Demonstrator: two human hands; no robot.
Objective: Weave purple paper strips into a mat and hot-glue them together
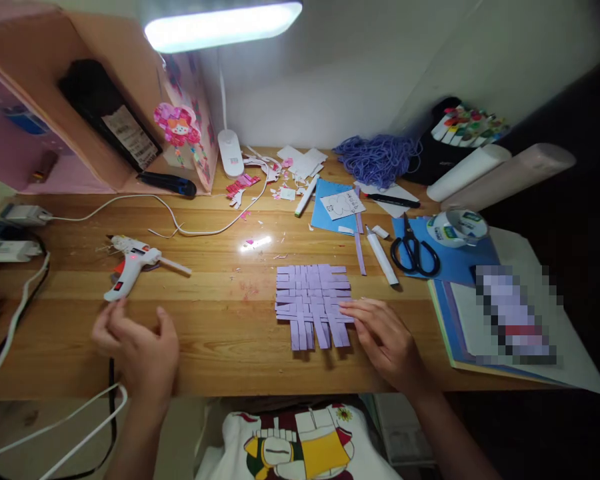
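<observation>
A mat of interwoven purple paper strips point(313, 300) lies on the wooden desk in front of me, its strip ends loose around the edges. My right hand point(385, 340) has its fingers together on the mat's right edge and grips it there; the thumb is partly hidden. Off to the left, my left hand point(140, 350) is empty, thumb apart from loosely bent fingers. Its fingertips are just below the handle of a white hot glue gun point(127, 273); whether they touch it I cannot tell. A glue stick point(175, 265) juts from the gun's back.
Black scissors point(415, 253), a roll of tape point(457, 228) and a white marker point(381, 257) lie on the right. Blue yarn point(377, 160) and paper scraps point(300, 163) are at the back. White cable point(205, 232) crosses the left side; a lamp point(225, 27) hangs overhead.
</observation>
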